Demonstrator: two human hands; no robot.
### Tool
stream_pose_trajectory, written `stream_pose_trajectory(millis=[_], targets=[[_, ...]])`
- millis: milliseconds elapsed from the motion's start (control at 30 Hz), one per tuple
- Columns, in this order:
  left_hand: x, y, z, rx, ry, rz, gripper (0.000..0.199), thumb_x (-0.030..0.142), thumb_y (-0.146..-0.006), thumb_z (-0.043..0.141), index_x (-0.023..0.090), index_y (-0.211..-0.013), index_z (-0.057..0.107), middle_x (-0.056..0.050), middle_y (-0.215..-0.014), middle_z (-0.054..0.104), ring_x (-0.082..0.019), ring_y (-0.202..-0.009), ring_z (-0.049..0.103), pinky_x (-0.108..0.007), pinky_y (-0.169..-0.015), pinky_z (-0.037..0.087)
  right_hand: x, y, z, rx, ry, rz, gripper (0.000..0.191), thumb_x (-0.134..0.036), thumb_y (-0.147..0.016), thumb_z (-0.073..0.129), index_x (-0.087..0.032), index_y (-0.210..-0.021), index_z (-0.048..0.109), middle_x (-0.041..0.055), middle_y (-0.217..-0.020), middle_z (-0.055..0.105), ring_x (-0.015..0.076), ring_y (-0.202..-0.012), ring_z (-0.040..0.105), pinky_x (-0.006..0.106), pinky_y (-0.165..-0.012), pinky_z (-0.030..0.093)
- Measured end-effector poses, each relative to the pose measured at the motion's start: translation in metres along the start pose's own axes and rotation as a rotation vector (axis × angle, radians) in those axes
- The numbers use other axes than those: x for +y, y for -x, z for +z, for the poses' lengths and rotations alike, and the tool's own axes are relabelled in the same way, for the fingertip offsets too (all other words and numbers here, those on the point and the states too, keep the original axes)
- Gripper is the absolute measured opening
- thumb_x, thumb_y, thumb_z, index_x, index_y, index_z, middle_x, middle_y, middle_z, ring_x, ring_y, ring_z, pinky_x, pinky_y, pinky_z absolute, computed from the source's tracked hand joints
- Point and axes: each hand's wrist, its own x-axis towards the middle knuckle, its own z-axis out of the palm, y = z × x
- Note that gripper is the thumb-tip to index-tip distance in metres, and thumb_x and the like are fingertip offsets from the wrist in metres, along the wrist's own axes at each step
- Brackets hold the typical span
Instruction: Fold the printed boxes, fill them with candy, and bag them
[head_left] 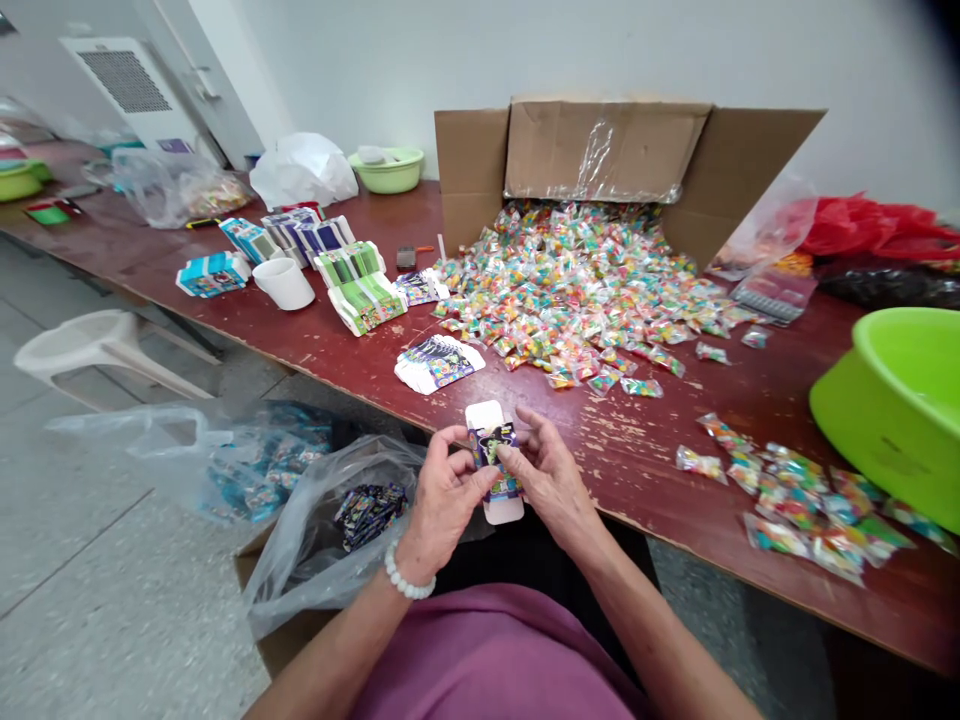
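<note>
My left hand [444,495] and my right hand [550,475] both grip a small printed cardboard box [493,452] with white end flaps, held upright over my lap at the table's near edge. A bead bracelet circles my left wrist. A fanned stack of flat printed boxes [439,361] lies on the table just beyond my hands. Further back, a big heap of small colourful candy packets [585,290] spills from an opened cardboard carton [480,165]. A smaller group of packets [795,500] lies to the right of my right hand.
A lime green basin [896,400] stands at the right. Stacks of green and blue boxes [360,285] and a white cup [283,283] sit at the left. Plastic bags of filled boxes [337,520] rest on the floor at my left, with a white stool [97,345] beyond.
</note>
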Motion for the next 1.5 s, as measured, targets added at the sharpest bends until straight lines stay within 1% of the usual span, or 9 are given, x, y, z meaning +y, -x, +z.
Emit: stream_pose_trajectory(millis=[133, 333, 467, 667, 833, 1033, 1233, 1367, 1500], targets=[[-0.001, 0.005, 0.006, 0.017, -0.009, 0.083, 0.071, 0.031, -0.081, 0.073, 0.028, -0.139, 0.031, 0.003, -0.081, 0.067, -0.011, -0.064, 0.062, -0.021, -0.061, 0.049, 0.008, 0.005, 0.008, 0.038, -0.057, -0.068, 0.049, -0.039, -0.082, 0.07, -0.024, -0.126, 0.054, 0.005, -0.102, 0.067, 0.0181, -0.088, 0.064, 0.031, -0.08, 0.053], [-0.004, 0.001, -0.006, -0.113, -0.062, 0.061, 0.049, 0.032, -0.083, 0.069, 0.023, -0.127, 0.049, -0.002, -0.085, 0.07, -0.015, -0.072, 0.066, -0.025, -0.065, 0.053, 0.001, 0.001, -0.006, 0.012, -0.029, -0.053, 0.026, -0.043, -0.085, 0.068, -0.021, -0.1, 0.068, 0.0021, -0.089, 0.069, 0.0154, -0.077, 0.06, 0.027, -0.072, 0.049], [-0.001, -0.001, -0.013, -0.16, -0.1, 0.03, 0.033, 0.036, -0.088, 0.064, 0.021, -0.116, 0.056, -0.002, -0.086, 0.068, -0.015, -0.075, 0.064, -0.025, -0.068, 0.052, -0.005, -0.006, -0.019, -0.083, -0.031, 0.09, 0.031, -0.046, -0.075, 0.077, -0.016, -0.075, 0.068, 0.0004, -0.071, 0.065, 0.0127, -0.065, 0.056, 0.027, -0.065, 0.046], [0.004, -0.003, -0.016, -0.18, -0.21, 0.07, 0.023, 0.035, -0.089, 0.064, 0.02, -0.105, 0.06, -0.002, -0.094, 0.068, -0.014, -0.083, 0.061, -0.023, -0.073, 0.048, 0.0, -0.006, -0.028, -0.221, -0.008, 0.079, 0.031, -0.039, -0.074, 0.08, -0.019, -0.096, 0.069, -0.0009, -0.078, 0.067, 0.0128, -0.07, 0.059, 0.026, -0.069, 0.047], [0.004, -0.001, -0.014, -0.154, 0.072, -0.106, 0.047, 0.038, -0.084, 0.071, 0.027, -0.121, 0.044, 0.001, -0.088, 0.066, -0.013, -0.072, 0.065, -0.024, -0.065, 0.051, 0.004, -0.001, -0.026, -0.136, 0.172, -0.06, 0.024, -0.042, -0.083, 0.072, -0.018, -0.08, 0.069, 0.003, -0.079, 0.069, 0.0161, -0.071, 0.062, 0.028, -0.067, 0.049], [-0.009, -0.001, -0.01, -0.331, 0.287, -0.424, 0.061, 0.066, -0.091, 0.043, 0.022, -0.133, 0.048, -0.005, -0.076, 0.068, -0.019, -0.049, 0.066, -0.027, -0.045, 0.049, -0.004, 0.005, -0.022, -0.232, 0.321, -0.246, 0.019, -0.037, -0.091, 0.063, -0.02, -0.084, 0.07, 0.0072, -0.094, 0.073, 0.0193, -0.084, 0.068, 0.031, -0.077, 0.053], [-0.011, -0.004, -0.004, -0.213, 0.19, -0.396, 0.064, 0.069, -0.09, 0.041, 0.017, -0.122, 0.059, -0.004, -0.067, 0.066, -0.014, -0.042, 0.06, -0.022, -0.04, 0.042, -0.012, 0.001, -0.019, -0.267, 0.256, -0.044, 0.017, -0.036, -0.085, 0.069, -0.019, -0.085, 0.068, 0.0064, -0.093, 0.076, 0.0123, -0.053, 0.064, 0.026, -0.055, 0.051], [-0.008, -0.003, -0.002, -0.209, 0.059, -0.343, 0.073, 0.076, -0.086, 0.037, 0.012, -0.105, 0.067, -0.006, -0.066, 0.066, -0.013, -0.041, 0.057, -0.021, -0.039, 0.04, -0.012, -0.004, -0.017, -0.291, 0.125, 0.107, 0.021, -0.037, -0.081, 0.072, -0.017, -0.084, 0.067, 0.0028, -0.067, 0.072, 0.0147, -0.049, 0.064, 0.027, -0.052, 0.05], [-0.01, -0.002, -0.004, -0.233, -0.036, -0.287, 0.077, 0.077, -0.086, 0.033, 0.009, -0.091, 0.07, -0.009, -0.066, 0.067, -0.012, -0.042, 0.057, -0.021, -0.041, 0.041, -0.01, -0.004, -0.015, -0.27, 0.003, 0.161, 0.027, -0.04, -0.077, 0.075, -0.016, -0.077, 0.064, 0.0027, -0.064, 0.072, 0.0151, -0.047, 0.064, 0.027, -0.052, 0.051]])
